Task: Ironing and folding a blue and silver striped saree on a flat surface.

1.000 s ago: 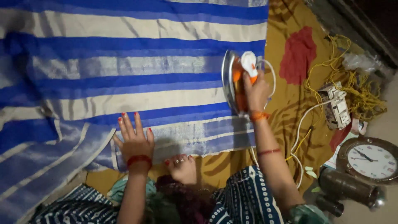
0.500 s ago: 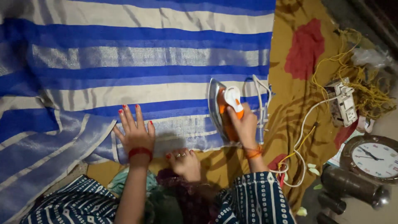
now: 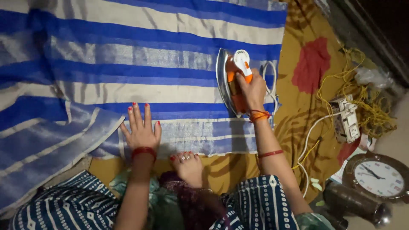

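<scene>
A blue and white striped cloth [image 3: 140, 64] is spread flat in front of me over a mustard sheet with red patches [image 3: 313, 68]. My right hand [image 3: 252, 89] grips the handle of an orange and white electric iron [image 3: 232, 79], which is tipped on its side so its metal soleplate faces left, over the cloth's right part. My left hand [image 3: 140, 130] lies flat with fingers spread on the cloth's near edge. My bare foot [image 3: 187, 164] rests on the sheet between my arms.
The iron's white cord [image 3: 309, 140] runs right to a white socket box [image 3: 346, 119] beside a tangle of yellow wire [image 3: 366, 98]. A round wall clock [image 3: 379, 176] and a dark metal cylinder [image 3: 353, 204] lie at the lower right.
The iron and my right hand came down toward me along the cloth, then went back up and right. My left hand stayed pressed on the cloth's near edge.
</scene>
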